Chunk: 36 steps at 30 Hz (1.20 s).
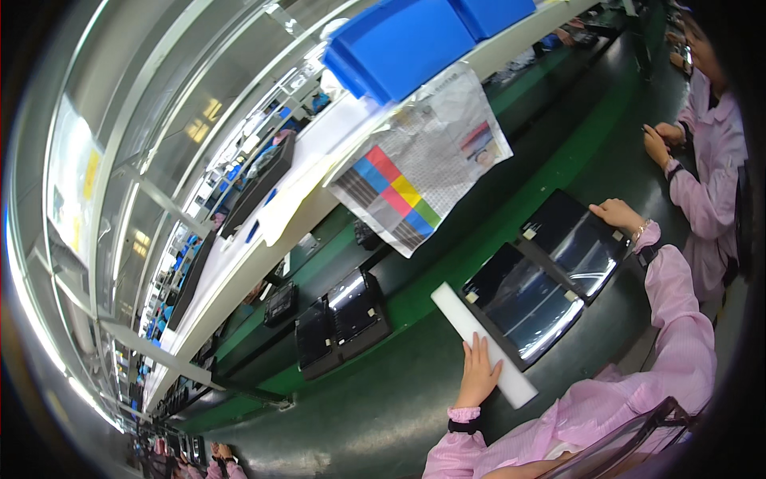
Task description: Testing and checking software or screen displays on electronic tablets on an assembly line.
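Note:
Two glossy dark screens sit side by side in black trays on the dark green bench, the left panel (523, 299) nearer me and the right panel (570, 235) farther away. Small cream tabs show at their edges. Along the left side of the left tray lies a white foam-like bar (455, 307). My left hand (477, 374) rests on the lower part of this bar, fingers stretched and thumb apart. At the far right edge of the right tray, my right hand (618, 215) grips the rim with bent fingers; its thumb is hidden.
More dark panels in trays (343, 323) lie left on the green belt. A white shelf (479, 60) above carries blue bins (403, 48), and a printed sheet (423, 160) hangs from it. At right, a co-worker in a pink sleeve (702, 188) stands along the bench.

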Tool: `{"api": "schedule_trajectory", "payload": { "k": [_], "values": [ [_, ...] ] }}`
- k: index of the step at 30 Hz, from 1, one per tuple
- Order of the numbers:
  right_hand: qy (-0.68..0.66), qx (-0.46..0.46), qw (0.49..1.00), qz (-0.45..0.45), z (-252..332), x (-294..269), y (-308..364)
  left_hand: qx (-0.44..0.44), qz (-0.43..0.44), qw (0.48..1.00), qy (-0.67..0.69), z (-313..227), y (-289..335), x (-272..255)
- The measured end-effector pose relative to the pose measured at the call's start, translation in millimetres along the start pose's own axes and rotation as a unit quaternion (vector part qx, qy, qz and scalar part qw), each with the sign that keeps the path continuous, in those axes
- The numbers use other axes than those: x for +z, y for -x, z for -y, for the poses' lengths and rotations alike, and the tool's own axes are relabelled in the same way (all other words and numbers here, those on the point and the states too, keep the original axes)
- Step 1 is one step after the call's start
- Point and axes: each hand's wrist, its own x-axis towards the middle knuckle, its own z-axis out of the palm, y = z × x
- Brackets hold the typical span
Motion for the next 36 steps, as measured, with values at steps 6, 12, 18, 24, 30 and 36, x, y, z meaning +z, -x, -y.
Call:
{"api": "schedule_trajectory", "payload": {
  "k": [6, 12, 18, 24, 30, 36],
  "values": [
    [-0.016, -0.056, 0.997, 0.043, 41.9, 10.2, 68.9, -0.033, 0.019, 0.997, 0.063, 39.3, 42.1, -28.9],
    [-0.069, -0.111, 0.99, 0.054, 52.3, 36.7, 90.9, -0.113, 0.03, 0.987, 0.112, 31.0, 80.6, -55.1],
    [-0.086, -0.132, 0.987, 0.035, 61.5, 29.0, 94.9, -0.14, 0.016, 0.983, 0.115, 22.3, 75.5, -53.9],
    [-0.084, -0.129, 0.988, 0.007, 57.4, 34.2, 107.9, -0.153, 0.022, 0.983, 0.096, 16.8, 71.1, -62.6],
    [-0.031, -0.128, 0.991, 0.002, 54.3, 37.8, 114.9, -0.184, 0.01, 0.983, 0.009, 18.1, 54.5, -76.2],
    [0.006, -0.122, 0.992, -0.009, 55.3, 35.9, 116.2, -0.197, -0.061, 0.978, -0.033, 11.6, 26.3, -75.6]
  ]
}}
